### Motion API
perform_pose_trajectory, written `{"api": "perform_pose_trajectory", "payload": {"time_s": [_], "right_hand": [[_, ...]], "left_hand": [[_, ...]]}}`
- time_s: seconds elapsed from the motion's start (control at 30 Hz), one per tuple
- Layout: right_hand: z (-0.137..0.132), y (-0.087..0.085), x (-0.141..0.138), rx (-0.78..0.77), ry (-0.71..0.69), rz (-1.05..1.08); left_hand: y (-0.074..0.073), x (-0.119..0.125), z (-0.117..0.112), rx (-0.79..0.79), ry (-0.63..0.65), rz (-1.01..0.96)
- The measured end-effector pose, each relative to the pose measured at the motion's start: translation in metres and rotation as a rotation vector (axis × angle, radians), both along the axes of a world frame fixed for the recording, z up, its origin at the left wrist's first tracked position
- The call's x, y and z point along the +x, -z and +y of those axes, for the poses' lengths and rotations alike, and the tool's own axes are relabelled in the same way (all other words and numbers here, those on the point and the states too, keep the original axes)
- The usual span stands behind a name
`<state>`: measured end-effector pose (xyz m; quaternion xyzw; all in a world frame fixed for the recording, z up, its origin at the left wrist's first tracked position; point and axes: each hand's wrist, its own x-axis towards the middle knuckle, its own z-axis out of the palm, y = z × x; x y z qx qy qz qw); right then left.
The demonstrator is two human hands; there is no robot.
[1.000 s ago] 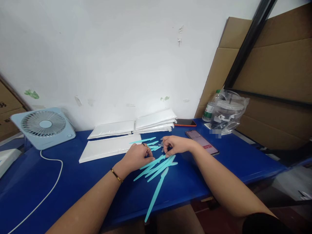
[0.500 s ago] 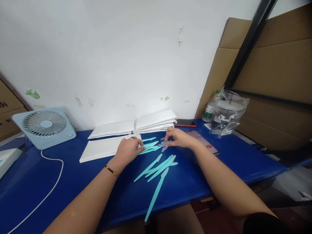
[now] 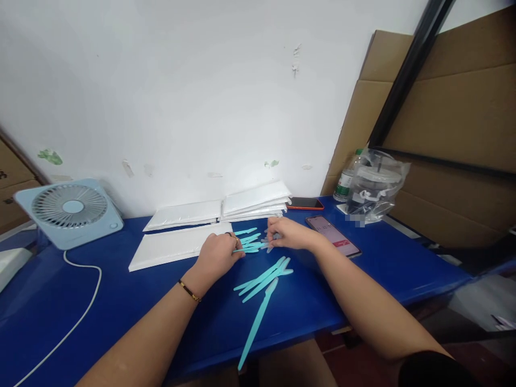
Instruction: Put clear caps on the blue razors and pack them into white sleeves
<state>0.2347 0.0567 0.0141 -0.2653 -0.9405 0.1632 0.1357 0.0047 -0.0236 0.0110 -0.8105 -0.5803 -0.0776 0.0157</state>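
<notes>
My left hand [image 3: 220, 255] pinches the handle of a slim turquoise eyebrow razor [image 3: 250, 249]. At the razor's pale blade end, the thumb and fingers of my right hand [image 3: 288, 234] are closed; the small part between them is mostly hidden. Just behind the left fingers lie more turquoise eyebrow razors [image 3: 246, 231], their far ends partly covered by the right hand. Closer to me, several others form an overlapping fan [image 3: 264, 278]. One single razor [image 3: 257, 328] points toward the table's front edge.
White padded packets [image 3: 258, 199] are stacked against the wall, with a flat one [image 3: 169, 247] left of my hands. Two phones [image 3: 334, 236] lie to the right. Behind them stand a bottle [image 3: 344, 183] and a bagged cup [image 3: 379, 185]. A blue fan [image 3: 72, 209] sits far left.
The leftmost razor of the front group is gone from its spot. My left hand now has a razor between its fingers, and my right hand has moved slightly left and down to its tip.
</notes>
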Motion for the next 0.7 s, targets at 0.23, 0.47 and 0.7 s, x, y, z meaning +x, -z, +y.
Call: {"api": "perform_pose_trajectory", "payload": {"time_s": [0.23, 0.47, 0.7], "right_hand": [[0.0, -0.015, 0.03, -0.177, 0.027, 0.007], [-0.005, -0.012, 0.024, -0.326, -0.128, -0.253], [-0.005, -0.011, 0.017, -0.301, -0.07, -0.012]], "left_hand": [[-0.002, -0.007, 0.002, 0.019, -0.04, -0.159], [-0.007, 0.007, -0.014, -0.086, 0.137, -0.248], [-0.007, 0.012, -0.02, -0.131, 0.252, -0.25]]}}
